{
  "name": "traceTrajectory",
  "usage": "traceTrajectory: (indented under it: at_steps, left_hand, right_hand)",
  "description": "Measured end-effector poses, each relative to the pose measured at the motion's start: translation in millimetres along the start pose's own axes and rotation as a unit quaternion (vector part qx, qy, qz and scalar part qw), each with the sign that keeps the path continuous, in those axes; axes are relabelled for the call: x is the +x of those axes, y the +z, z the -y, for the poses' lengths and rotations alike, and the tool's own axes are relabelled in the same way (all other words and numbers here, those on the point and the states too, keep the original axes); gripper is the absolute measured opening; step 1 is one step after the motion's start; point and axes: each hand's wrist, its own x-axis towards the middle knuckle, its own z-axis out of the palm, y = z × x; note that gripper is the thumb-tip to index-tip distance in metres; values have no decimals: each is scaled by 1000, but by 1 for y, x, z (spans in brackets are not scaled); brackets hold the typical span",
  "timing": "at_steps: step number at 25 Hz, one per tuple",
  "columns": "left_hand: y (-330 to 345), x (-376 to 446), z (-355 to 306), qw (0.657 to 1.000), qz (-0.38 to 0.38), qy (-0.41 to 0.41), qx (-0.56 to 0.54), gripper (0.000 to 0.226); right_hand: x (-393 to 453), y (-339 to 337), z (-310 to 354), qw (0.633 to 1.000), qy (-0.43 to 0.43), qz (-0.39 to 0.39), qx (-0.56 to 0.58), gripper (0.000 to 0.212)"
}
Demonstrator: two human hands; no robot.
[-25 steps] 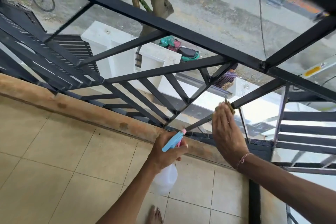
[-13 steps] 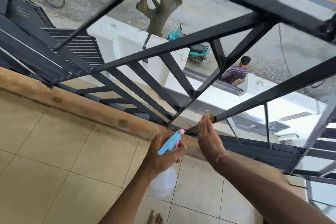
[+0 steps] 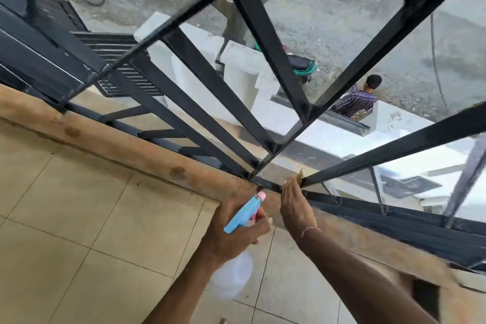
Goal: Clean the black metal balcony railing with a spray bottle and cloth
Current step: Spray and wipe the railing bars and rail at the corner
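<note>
step: wiping in progress, low end of a diagonal bar on the railing, close to where the bars are converging at the bottom rail
right hand: right hand is pressing flat against the diagonal bar at its lower end, fingers looking straight and together; only a yellowish scrap of the cloth is showing past the fingertips, rest is hidden behind the palm
left hand: left hand is gripping the spray bottle, fingers curled around the neck under the blue-and-pink head; clear body is hanging below the fist
nozzle: pointing up and forward toward the bar junction; cannot tell if the trigger is being squeezed, no mist showing
task thing location: railing is running across the whole view along the ledge, right in front of both hands
progress: judging as mid-task; many bars left, can't tell clean from dirty here
next move: probably dragging the cloth along this bar or shifting to the neighbouring one; needs steady palm pressure so the cloth isn't slipping out, plus a fresh spray aimed at the metal, not through the gaps
risk: cloth falling through the railing to the street below
</note>
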Motion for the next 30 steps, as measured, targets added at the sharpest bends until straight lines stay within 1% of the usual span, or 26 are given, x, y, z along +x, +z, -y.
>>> traceTrajectory:
  at_steps: [3,6,8,11,13,15,20,25,28,30]
  left_hand:
    - [0,11,16,1000,7,-10,-1,19]
    - [5,19,25,1000,21,8,9,26]
    - [11,23,26,999,26,27,14,24]
    - [16,27,26,998,28,42,26,13]
    - [18,24,21,998,36,41,24,10]
    - [19,19,13,998,37,42,30,11]
    - [27,4,-7,997,37,49,36,17]
    - [40,-13,-32,997,37,39,49,36]
    - [46,-22,-43,998,39,33,39,35]
    - [48,-28,-51,998,31,28,42,41]
  right_hand:
    - [10,9,13,1000,-12,-7,-1,64]
    - [19,11,25,1000,-28,7,-9,64]
    - [24,12,29,999,-32,23,-5,66]
    - [25,10,25,998,-54,25,-3,67]
    - [21,7,12,997,-59,40,5,66]
    - [15,0,0,997,-70,26,12,63]
    - [-17,-16,-44,995,-80,-7,-65,59]
    - [-45,-37,-95,994,-64,-19,-85,57]
    - [-59,-50,-118,991,-80,-25,-105,56]
    - [-70,-57,-134,990,-74,-32,-115,57]
